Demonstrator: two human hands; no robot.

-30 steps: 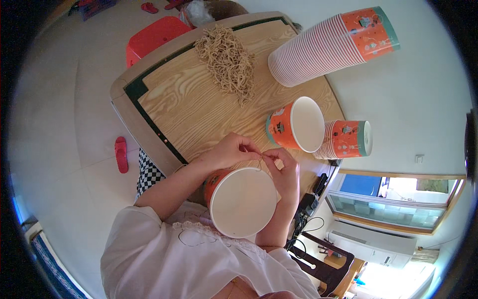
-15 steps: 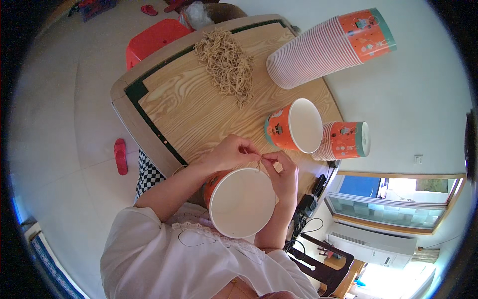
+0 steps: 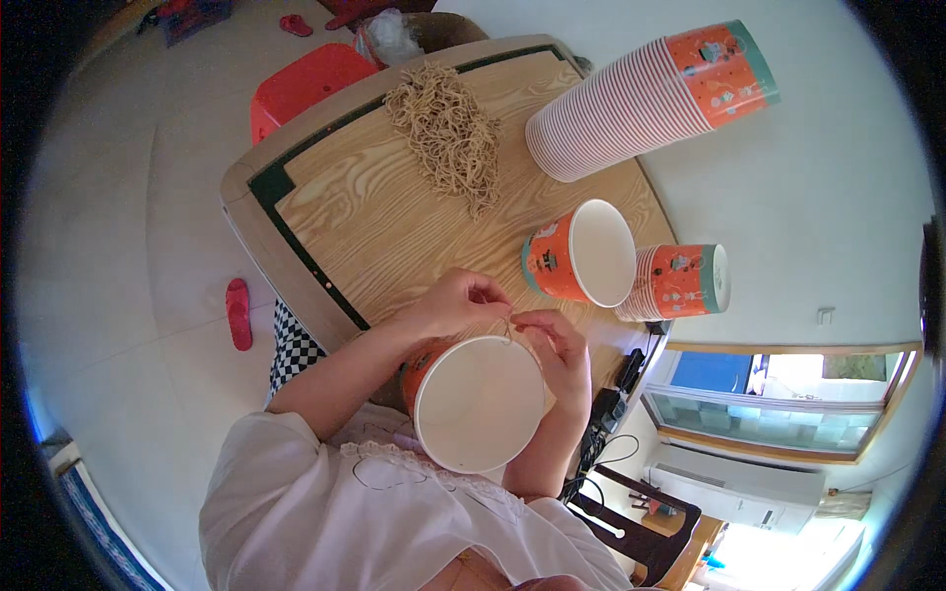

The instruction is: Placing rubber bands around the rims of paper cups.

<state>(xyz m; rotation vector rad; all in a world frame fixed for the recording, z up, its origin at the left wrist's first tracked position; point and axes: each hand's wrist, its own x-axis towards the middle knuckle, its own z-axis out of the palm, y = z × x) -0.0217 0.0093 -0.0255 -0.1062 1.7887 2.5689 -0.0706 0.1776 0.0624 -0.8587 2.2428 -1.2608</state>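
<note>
A paper bucket [image 3: 480,405] with a white inside and an orange printed outer wall leans against my front, its mouth facing up toward me. Just above its far rim, a thin tan string [image 3: 508,330] hangs between my fingertips and runs down to the rim. My left hand [image 3: 465,302] pinches this string between thumb and forefinger. Close beside it, my right hand [image 3: 558,347] has curled fingers, its forefinger tip at the string; the exact grip there is too small to see fully. Both forearms reach around the bucket's sides.
On the wooden table [image 3: 345,227] lie a heap of tan strings [image 3: 448,138], a single orange bucket [image 3: 557,258], a tall nested stack [image 3: 631,103] lying on its side and a shorter stack [image 3: 680,280]. Dark cables [image 3: 591,443] run along the right edge. A red stool [image 3: 305,89] stands beyond.
My right fingers have shifted slightly and loosened around the string, with the thumb drawn back a little. My left hand stays nearly in place. The bucket has barely moved.
</note>
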